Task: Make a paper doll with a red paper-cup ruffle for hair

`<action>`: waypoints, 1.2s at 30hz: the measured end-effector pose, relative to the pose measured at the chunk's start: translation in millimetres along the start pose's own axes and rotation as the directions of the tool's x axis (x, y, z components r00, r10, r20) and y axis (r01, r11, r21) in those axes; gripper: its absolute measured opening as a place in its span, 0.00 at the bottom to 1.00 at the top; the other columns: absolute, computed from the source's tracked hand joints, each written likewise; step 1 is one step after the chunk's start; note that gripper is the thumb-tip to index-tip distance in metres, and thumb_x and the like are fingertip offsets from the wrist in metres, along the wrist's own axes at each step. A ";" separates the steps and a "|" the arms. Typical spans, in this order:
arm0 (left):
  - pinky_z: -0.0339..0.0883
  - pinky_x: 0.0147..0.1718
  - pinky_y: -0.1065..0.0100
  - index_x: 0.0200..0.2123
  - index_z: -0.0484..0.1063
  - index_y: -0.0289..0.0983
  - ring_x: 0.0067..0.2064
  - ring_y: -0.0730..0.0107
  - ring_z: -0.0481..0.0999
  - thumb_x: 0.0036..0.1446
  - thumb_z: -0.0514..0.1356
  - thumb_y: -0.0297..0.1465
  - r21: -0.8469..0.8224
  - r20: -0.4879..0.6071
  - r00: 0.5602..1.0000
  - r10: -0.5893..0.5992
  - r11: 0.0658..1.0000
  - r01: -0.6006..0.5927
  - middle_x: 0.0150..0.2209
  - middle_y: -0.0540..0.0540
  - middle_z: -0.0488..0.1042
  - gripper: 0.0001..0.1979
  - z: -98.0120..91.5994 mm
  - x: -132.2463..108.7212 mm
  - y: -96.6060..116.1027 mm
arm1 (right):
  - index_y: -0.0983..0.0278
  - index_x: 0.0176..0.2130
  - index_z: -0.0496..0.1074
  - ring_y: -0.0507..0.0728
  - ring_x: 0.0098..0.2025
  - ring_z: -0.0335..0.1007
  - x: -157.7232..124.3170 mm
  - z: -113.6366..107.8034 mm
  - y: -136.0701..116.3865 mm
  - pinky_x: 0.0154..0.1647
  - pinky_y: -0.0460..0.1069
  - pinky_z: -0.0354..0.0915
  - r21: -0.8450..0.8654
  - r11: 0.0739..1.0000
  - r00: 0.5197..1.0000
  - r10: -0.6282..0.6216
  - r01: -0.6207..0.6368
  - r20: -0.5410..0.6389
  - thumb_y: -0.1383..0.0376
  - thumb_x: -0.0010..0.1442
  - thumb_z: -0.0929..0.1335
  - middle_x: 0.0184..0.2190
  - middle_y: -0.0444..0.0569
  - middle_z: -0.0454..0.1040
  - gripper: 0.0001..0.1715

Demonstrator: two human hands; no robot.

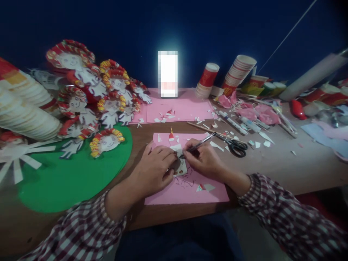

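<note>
A small white paper piece (181,167) with brown marks lies on the pink sheet (163,195) in front of me. My left hand (156,165) rests on its left side, fingers together and pressing it down. In my right hand (205,159) is a dark pen (201,141), pinched near its tip, which meets the paper close to my left fingertips. A red and white scrap (171,136) lies just beyond the paper, and a triangular scrap (201,187) is nearer me on the right.
Black-handled scissors (236,146) and markers (233,123) lie to the right among paper scraps. Paper dolls (107,143) stand and lie around a green sheet (78,181) on the left. Stacked cups (239,70) and a bright phone (168,74) stand at the back.
</note>
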State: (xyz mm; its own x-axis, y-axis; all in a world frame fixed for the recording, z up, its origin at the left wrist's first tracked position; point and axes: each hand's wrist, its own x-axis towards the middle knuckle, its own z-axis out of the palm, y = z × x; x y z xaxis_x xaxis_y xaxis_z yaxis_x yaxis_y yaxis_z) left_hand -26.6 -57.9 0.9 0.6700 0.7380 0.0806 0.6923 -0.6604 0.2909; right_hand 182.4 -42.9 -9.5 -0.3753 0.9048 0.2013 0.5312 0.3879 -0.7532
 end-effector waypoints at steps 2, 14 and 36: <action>0.44 0.60 0.42 0.46 0.68 0.39 0.54 0.54 0.67 0.55 0.54 0.30 -0.002 -0.005 1.000 0.002 1.000 -0.002 0.50 0.42 0.72 0.14 0.0 0.0 0.1 | 0.64 0.34 0.67 0.51 0.26 0.65 0.0 -0.2 0.2 0.29 0.46 0.60 0.005 1.000 1.000 0.008 -0.008 0.003 0.65 0.59 0.65 0.25 0.44 0.70 0.03; 0.44 0.60 0.41 0.47 0.68 0.39 0.54 0.54 0.67 0.55 0.54 0.30 0.006 -0.006 1.000 0.004 1.000 -0.004 0.50 0.42 0.72 0.15 1.2 0.3 -0.6 | 0.64 0.34 0.66 0.52 0.28 0.66 -0.9 -1.8 1.7 0.29 0.46 0.60 0.005 1.000 0.999 0.006 -0.006 0.039 0.65 0.59 0.64 0.26 0.44 0.71 0.04; 0.47 0.59 0.45 0.46 0.68 0.39 0.53 0.54 0.68 0.55 0.54 0.31 0.025 -0.022 0.999 0.024 0.999 -0.024 0.50 0.42 0.72 0.14 1.5 0.6 -1.4 | 0.64 0.34 0.67 0.49 0.24 0.62 -0.7 -3.3 -1.5 0.26 0.45 0.57 0.069 0.997 0.998 0.039 -0.043 0.052 0.65 0.59 0.64 0.23 0.42 0.67 0.04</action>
State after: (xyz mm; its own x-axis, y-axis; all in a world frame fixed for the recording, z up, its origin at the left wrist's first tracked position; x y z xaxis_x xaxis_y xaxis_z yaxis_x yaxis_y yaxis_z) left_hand -26.8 -56.6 -0.9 0.6804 0.7248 0.1088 0.6829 -0.6808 0.2648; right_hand 184.3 -43.5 -6.5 -0.3927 0.9091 0.1389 0.4933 0.3358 -0.8024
